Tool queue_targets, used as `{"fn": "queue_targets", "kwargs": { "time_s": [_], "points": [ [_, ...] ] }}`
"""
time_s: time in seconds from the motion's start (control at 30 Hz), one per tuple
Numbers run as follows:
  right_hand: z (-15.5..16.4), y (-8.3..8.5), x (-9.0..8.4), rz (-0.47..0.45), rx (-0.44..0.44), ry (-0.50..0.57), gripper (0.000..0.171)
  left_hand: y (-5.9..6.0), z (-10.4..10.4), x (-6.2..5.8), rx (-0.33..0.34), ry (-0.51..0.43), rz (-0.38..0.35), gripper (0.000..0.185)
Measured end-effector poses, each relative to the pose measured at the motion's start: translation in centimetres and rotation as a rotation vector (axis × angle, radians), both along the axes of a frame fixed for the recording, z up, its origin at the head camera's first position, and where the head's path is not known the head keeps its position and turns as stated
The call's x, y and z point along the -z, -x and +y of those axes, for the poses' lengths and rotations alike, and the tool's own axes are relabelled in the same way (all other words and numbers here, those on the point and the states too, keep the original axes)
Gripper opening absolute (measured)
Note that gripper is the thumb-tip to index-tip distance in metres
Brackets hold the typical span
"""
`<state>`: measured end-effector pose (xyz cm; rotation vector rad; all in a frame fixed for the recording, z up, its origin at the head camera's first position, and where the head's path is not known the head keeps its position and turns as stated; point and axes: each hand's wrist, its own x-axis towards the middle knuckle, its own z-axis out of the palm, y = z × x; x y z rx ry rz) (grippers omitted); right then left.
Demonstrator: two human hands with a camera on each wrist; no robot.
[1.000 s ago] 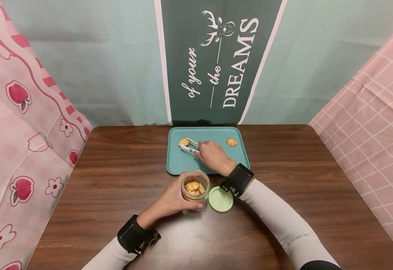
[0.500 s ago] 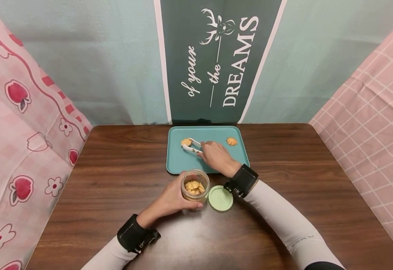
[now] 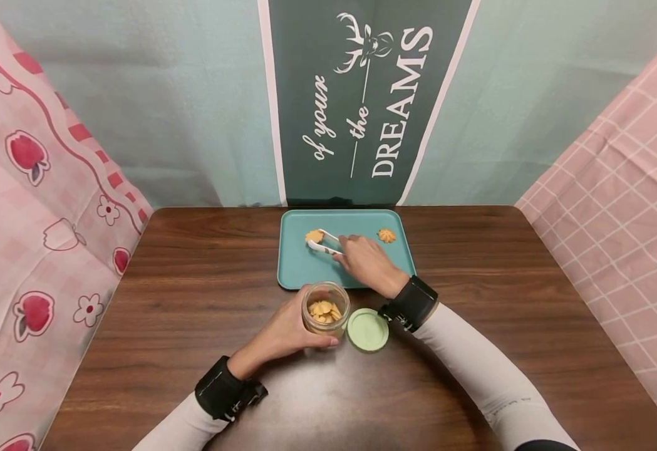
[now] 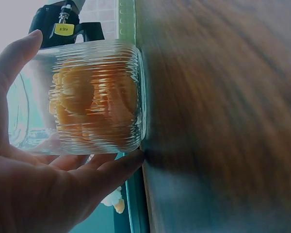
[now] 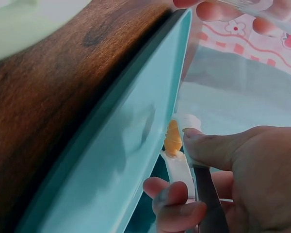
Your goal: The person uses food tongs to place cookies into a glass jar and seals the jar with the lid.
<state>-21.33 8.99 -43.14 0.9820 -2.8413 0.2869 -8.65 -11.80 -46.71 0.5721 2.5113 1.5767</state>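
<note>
Seen from the head: left hand point(image 3: 289, 329) gripping the glass jar point(image 3: 325, 309) of cookies near the desk's point(image 3: 193, 282) middle, beside a green lid point(image 3: 367, 330); right hand point(image 3: 369, 264) squeezing white tongs point(image 3: 322, 244) around a cookie point(image 3: 314, 236) on the teal tray point(image 3: 300, 272) at the far edge. Left wrist: fingers point(image 4: 111, 172) wrapping the jar point(image 4: 97, 102). Right wrist: thumb and fingers point(image 5: 177, 194) pinching the tongs point(image 5: 179, 167), clamping the cookie point(image 5: 172, 138).

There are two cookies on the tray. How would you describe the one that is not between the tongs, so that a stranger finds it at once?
Start at the teal tray at the far side of the brown table. The cookie lies alone near the tray's far right corner. Unlike the other cookie, held between the white tongs in the right hand, nothing touches it.
</note>
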Motion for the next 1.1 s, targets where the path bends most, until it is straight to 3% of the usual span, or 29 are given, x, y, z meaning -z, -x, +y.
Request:
{"fn": "queue_targets", "kwargs": {
  "time_s": [0.57,1.1],
  "points": [
    [1.0,-1.0,-0.4,0.046,0.004,-0.023,0.026,0.0,0.1,0.2,0.002,0.003,0.023,0.091],
    [2.3,-2.2,-1.7,0.017,-0.011,-0.008,0.028,0.0,0.2,0.0,0.002,0.013,0.001,0.091]
  ]
}}
